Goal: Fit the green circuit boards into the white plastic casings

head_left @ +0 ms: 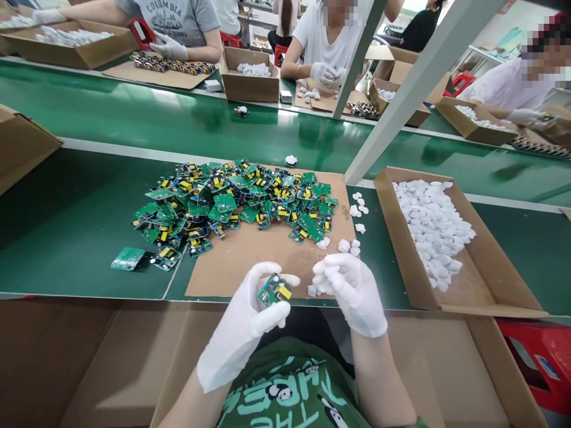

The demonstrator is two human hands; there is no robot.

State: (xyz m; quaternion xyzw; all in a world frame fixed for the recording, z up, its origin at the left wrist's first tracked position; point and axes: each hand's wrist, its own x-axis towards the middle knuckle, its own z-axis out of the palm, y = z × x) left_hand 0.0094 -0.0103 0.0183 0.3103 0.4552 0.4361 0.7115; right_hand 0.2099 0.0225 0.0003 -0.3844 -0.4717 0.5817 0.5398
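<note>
My left hand point(250, 321), in a white glove, grips a small green circuit board point(271, 290) by its edges; a yellow component on it faces up. Beside it, the fingertips of my gloved right hand point(359, 294) are pinched together. Whatever they hold is hard to make out, white against white. Both hands are over the front edge of a flat cardboard sheet point(250, 258). Beyond them lies a heap of circuit boards point(225, 202). A few loose white pieces point(344, 245) lie just past my right hand, and more are partly hidden beneath its fingers.
At right an open cardboard box point(495, 288) holds many white pieces point(430, 223). A slanted white post point(401, 89) rises behind the sheet. Across the green conveyor point(178, 119), which carries a lone board point(241, 111), several gloved people work. Cardboard boxes point(414, 356) sit below the table edge.
</note>
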